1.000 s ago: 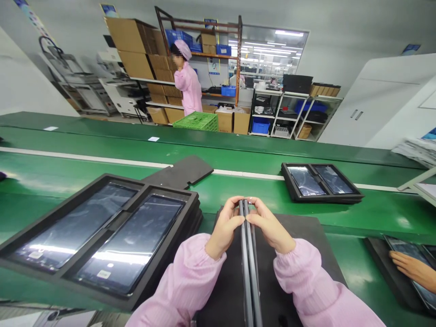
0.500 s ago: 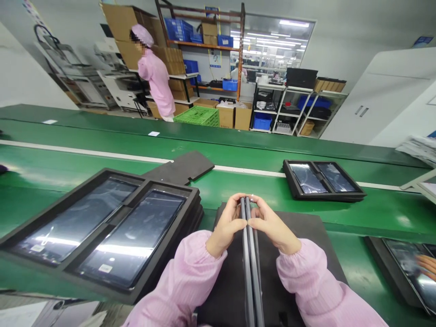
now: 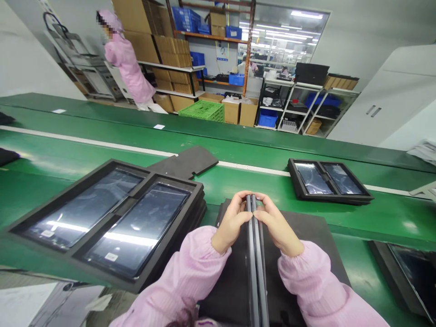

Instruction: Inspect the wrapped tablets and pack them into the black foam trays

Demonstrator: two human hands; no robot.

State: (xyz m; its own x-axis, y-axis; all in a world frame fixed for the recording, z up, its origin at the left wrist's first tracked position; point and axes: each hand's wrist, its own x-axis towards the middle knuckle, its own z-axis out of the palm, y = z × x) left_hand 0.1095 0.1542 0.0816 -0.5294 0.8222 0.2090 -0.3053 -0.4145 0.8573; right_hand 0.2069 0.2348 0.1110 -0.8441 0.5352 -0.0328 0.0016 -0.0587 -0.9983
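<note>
Two slim grey-edged tablets stand on edge, face to face, above a black foam sheet [image 3: 306, 245]. My left hand [image 3: 235, 218] grips the far end of the left tablet [image 3: 251, 259], thumb on its edge. My right hand [image 3: 274, 222] holds the right tablet [image 3: 259, 259] in the same way, and the two thumbs nearly meet. Their broad faces are mostly hidden from this angle. To the left, a stack of black foam trays [image 3: 76, 249] bears two dark screens with small white labels, the nearer one being a screen [image 3: 136, 227] beside my left sleeve.
A flat black foam piece [image 3: 185, 162] lies behind the left stack. Another foam tray with two screens [image 3: 329, 197] sits at the far right, and a dark screen [image 3: 413, 268] at the right edge. A person in pink [image 3: 127, 63] stands beyond the green bench [image 3: 245, 181].
My hands keep their hold on the tablets, while the view has shifted slightly. The person in pink has moved left. A co-worker's hand at the right edge is gone from view.
</note>
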